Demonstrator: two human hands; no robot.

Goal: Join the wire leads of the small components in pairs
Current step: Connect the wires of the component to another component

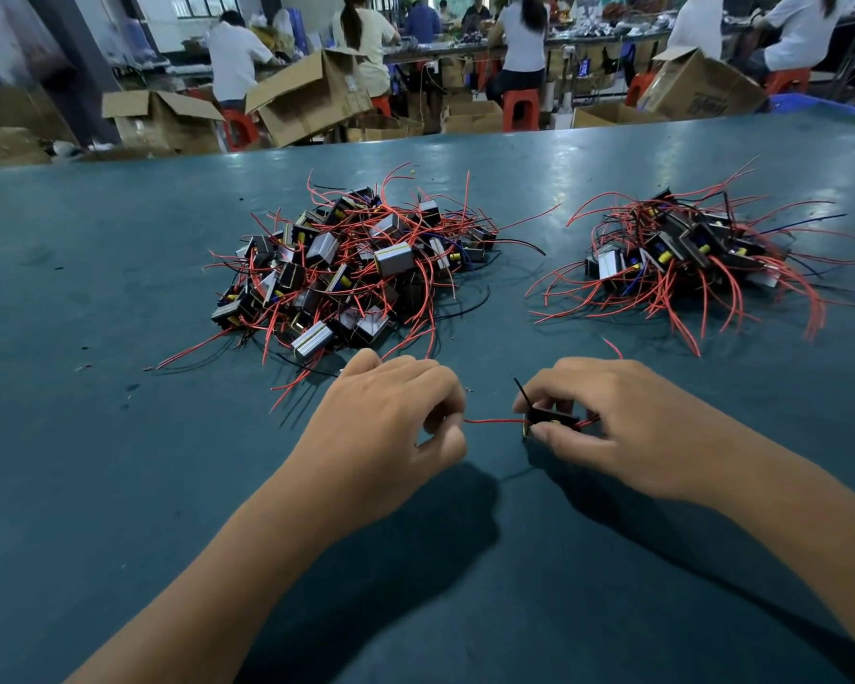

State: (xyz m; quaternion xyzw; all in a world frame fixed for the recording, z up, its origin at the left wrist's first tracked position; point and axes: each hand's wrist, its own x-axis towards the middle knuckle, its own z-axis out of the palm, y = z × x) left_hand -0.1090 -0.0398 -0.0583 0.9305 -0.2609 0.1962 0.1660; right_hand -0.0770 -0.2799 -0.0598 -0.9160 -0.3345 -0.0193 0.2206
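While right hand (pixel 608 427) grip clamps small component (pixel 551 419), left hand (pixel 391 417) grip pinches red lead (pixel 494 421); hard pull risks lead breakage at component.

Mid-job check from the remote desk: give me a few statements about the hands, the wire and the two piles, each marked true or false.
1. The right hand holds a small black component. True.
2. A red lead runs from that component to the left hand. True.
3. Both hands are buried in the left pile. False: they work on the near side of it, over bare green table.
4. The right pile is the larger one. False: the left pile is clearly bigger.
5. The leads in the piles are mostly red. True.
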